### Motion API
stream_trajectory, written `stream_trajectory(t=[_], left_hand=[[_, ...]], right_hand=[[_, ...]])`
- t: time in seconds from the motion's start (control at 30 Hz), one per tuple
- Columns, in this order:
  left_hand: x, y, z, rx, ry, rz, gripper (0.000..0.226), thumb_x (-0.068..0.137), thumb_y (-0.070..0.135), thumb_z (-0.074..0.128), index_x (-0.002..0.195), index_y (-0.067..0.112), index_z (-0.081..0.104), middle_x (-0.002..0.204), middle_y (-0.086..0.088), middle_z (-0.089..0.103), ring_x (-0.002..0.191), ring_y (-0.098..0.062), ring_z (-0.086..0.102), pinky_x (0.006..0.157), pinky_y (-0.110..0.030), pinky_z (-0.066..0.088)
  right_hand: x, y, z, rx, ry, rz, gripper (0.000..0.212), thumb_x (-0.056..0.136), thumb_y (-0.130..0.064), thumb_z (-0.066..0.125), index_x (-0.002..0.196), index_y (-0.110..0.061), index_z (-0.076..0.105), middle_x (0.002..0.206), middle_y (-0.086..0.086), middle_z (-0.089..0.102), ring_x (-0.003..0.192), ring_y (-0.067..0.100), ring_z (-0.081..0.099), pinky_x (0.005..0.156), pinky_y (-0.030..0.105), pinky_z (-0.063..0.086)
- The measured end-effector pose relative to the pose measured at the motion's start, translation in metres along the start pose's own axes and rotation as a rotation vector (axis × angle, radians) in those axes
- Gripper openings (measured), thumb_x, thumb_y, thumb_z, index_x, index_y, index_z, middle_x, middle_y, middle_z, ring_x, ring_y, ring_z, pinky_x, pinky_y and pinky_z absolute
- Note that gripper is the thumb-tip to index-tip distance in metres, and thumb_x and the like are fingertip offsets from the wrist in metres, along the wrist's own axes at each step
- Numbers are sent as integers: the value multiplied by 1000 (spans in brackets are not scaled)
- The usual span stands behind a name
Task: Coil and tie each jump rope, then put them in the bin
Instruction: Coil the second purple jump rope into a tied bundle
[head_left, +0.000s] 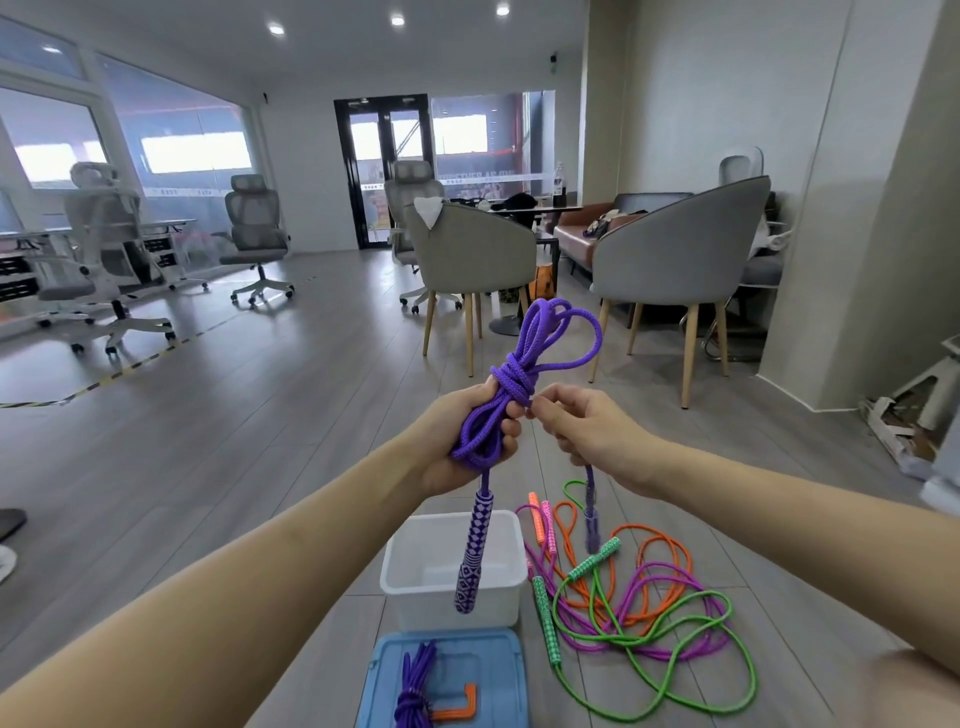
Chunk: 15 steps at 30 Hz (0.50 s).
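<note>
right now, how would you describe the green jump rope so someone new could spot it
Start at the white bin on the floor below the hands. Just right of it lies a loose tangle of ropes, uncoiled. The green jump rope is the one whose big bright-green loop reaches nearest the camera, with green-and-white patterned handles, unlike the orange rope and magenta rope it crosses.
</note>
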<state>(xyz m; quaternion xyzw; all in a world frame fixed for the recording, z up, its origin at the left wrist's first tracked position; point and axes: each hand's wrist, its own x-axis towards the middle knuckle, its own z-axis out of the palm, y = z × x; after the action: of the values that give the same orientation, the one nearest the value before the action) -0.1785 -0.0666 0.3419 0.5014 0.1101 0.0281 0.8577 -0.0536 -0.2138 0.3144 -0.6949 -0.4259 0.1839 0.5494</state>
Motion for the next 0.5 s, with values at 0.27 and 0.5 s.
stream_trajectory(t=[0.27, 0.5], left_hand=[[-2, 13, -14, 242, -210, -24, 25, 109, 29, 44, 124, 10, 53, 78, -4, 55, 51, -8, 49, 45, -17, 44], [-1, -11, -16, 1145, -259, -233, 19, 106, 31, 55, 107, 12, 54, 85, -8, 66, 61, -14, 56, 54, -24, 46]], right_hand=[[-4, -9, -25, -151, -270, 5, 33, 103, -43, 54, 91, -14, 65, 75, -1, 51, 64, 12, 42, 61, 24, 39], [-1, 5, -24, -632, -421, 127, 37, 92, -43, 73, 85, -7, 71, 68, 0, 54, 62, 11, 46, 59, 26, 40]])
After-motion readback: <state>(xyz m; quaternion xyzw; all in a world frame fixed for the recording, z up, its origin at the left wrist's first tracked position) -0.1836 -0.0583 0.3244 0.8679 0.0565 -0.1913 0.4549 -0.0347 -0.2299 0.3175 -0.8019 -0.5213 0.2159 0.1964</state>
